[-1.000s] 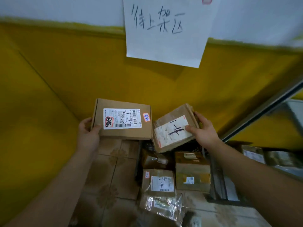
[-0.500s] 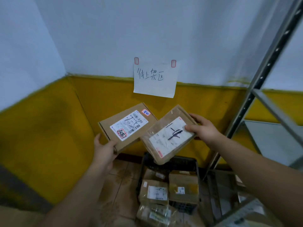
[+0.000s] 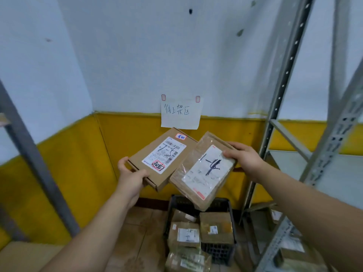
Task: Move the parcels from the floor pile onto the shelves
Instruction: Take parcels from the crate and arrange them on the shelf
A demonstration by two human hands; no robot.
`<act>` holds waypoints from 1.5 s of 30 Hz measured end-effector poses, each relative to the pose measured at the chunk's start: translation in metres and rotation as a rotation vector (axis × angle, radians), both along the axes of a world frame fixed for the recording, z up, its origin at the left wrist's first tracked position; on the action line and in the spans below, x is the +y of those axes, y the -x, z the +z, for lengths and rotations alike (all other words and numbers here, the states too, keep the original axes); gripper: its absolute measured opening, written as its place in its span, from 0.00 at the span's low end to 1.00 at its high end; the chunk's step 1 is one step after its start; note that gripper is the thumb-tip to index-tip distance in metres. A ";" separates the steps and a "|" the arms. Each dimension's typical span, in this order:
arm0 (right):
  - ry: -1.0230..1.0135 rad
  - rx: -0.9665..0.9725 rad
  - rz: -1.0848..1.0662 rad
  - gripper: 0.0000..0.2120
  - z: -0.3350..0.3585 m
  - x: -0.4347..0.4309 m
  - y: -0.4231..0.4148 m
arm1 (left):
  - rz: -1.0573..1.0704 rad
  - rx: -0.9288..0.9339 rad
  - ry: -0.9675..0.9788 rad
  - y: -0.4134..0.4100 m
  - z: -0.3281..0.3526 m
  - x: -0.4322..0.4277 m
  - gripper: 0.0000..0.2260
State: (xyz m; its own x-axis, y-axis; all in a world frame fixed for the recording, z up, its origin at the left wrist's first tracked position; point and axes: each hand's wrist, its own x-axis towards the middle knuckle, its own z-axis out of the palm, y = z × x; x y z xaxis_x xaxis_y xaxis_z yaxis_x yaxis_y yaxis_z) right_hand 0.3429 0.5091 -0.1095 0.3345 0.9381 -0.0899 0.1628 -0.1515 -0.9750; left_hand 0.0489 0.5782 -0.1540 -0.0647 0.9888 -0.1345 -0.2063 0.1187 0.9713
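Tape-wrapped brown parcel [image 3: 202,171] is overlapping flat brown cardboard box's [image 3: 155,154] edge and black plastic crate's [image 3: 218,252] far rim at 6 o'clock; grey metal shelving [image 3: 281,86] is running off-frame at 3 o'clock; label print [image 3: 164,154] is blurring.

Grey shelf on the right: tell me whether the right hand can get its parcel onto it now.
Probably yes. The right hand grips the taped parcel just left of the grey shelf, whose near board looks bare; only the slanted brace crosses above it.
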 end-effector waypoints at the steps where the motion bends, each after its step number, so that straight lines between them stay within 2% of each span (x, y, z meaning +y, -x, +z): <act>1: -0.012 0.018 -0.017 0.12 0.002 -0.007 0.008 | 0.000 -0.002 -0.002 0.006 0.002 -0.005 0.35; 6: -0.096 0.115 -0.212 0.13 -0.007 -0.044 0.041 | 0.016 -0.106 -0.002 0.026 0.003 -0.029 0.21; 8: -0.119 0.176 -0.340 0.13 -0.015 -0.058 0.047 | -0.056 -0.143 0.042 0.024 -0.001 -0.042 0.20; 10: -0.115 0.240 -0.443 0.13 -0.019 -0.075 0.047 | -0.173 -0.154 0.087 0.020 -0.005 -0.057 0.23; 12: -0.115 0.286 -0.505 0.20 -0.018 -0.095 0.042 | -0.325 -0.135 0.133 0.013 -0.007 -0.073 0.26; 16: -0.127 0.399 -0.604 0.34 -0.014 -0.135 0.018 | -0.510 -0.178 0.198 -0.009 -0.010 -0.102 0.21; 17: -0.107 0.429 -0.609 0.33 -0.015 -0.144 0.011 | -0.536 -0.181 0.200 -0.016 -0.010 -0.109 0.21; 21: -0.047 0.481 -0.656 0.14 -0.011 -0.188 -0.026 | -0.620 -0.172 0.196 -0.062 -0.005 -0.141 0.20; 26: -0.034 0.529 -0.702 0.11 -0.005 -0.266 -0.090 | -0.709 -0.132 0.184 -0.140 -0.003 -0.197 0.21; 29: -0.035 0.494 -0.630 0.09 0.001 -0.323 -0.125 | -0.748 -0.116 0.164 -0.186 0.000 -0.235 0.21; 30: -0.051 0.473 -0.643 0.10 0.001 -0.340 -0.138 | -0.767 -0.116 0.157 -0.201 0.002 -0.248 0.21; 32: -0.111 0.414 -0.740 0.21 0.002 -0.374 -0.163 | -0.797 -0.090 0.131 -0.234 0.004 -0.273 0.19; 34: -0.132 0.347 -0.856 0.25 0.003 -0.406 -0.182 | -0.798 0.008 0.071 -0.267 0.005 -0.295 0.16; 37: -0.098 0.326 -0.889 0.23 -0.001 -0.453 -0.205 | -0.818 0.107 -0.020 -0.315 0.003 -0.324 0.14; 40: -0.147 0.392 -0.838 0.19 -0.006 -0.488 -0.229 | -0.903 0.101 -0.062 -0.355 0.005 -0.345 0.22; 42: -0.166 0.383 -0.781 0.22 -0.010 -0.505 -0.243 | -0.965 0.115 -0.071 -0.379 0.006 -0.355 0.27; 45: -0.175 0.351 -0.780 0.26 -0.017 -0.524 -0.264 | -1.034 0.091 -0.038 -0.411 0.002 -0.360 0.27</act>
